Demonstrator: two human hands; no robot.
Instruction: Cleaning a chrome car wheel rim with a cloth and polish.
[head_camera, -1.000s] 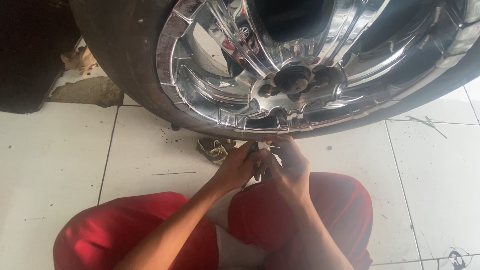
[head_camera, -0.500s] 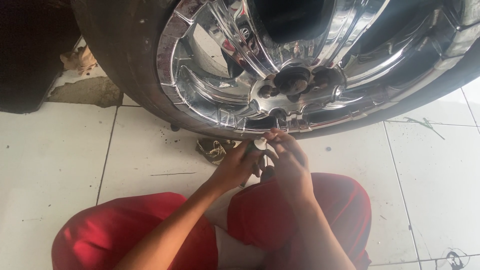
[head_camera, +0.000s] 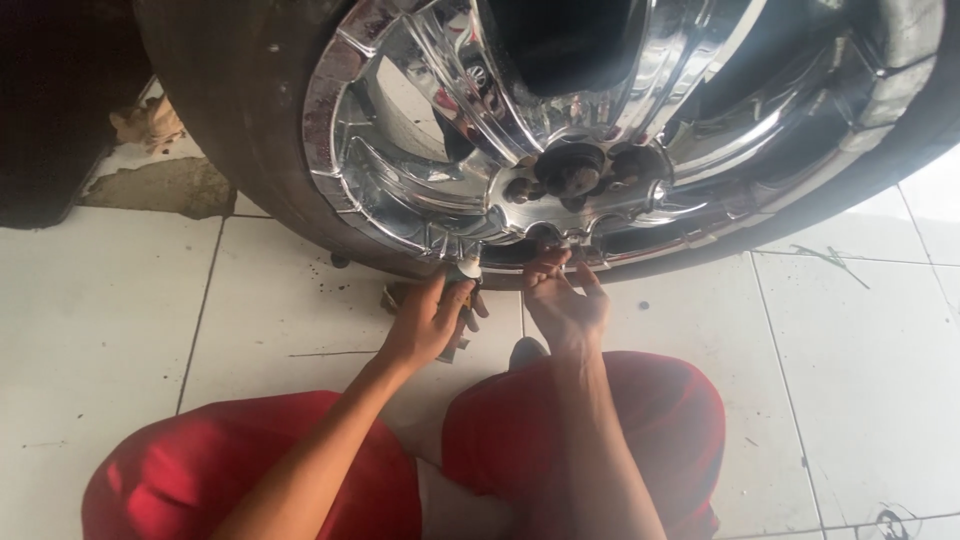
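Before you the dark tyre (head_camera: 240, 140) carries a mirror-bright chrome rim (head_camera: 420, 190) above the white tiled floor (head_camera: 110, 320), your right hand (head_camera: 562, 305) spread open at its lower edge, your left hand (head_camera: 425, 322) pinching a small pale tube (head_camera: 466, 270).

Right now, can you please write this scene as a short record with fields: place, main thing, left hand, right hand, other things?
place: white tiled floor
main thing: chrome wheel in a dark tyre
left hand: closed on a small tube, tip at the rim's lower edge
right hand: open, fingertips at the rim beside the tube
other things: red trousers; broken floor patch at the left
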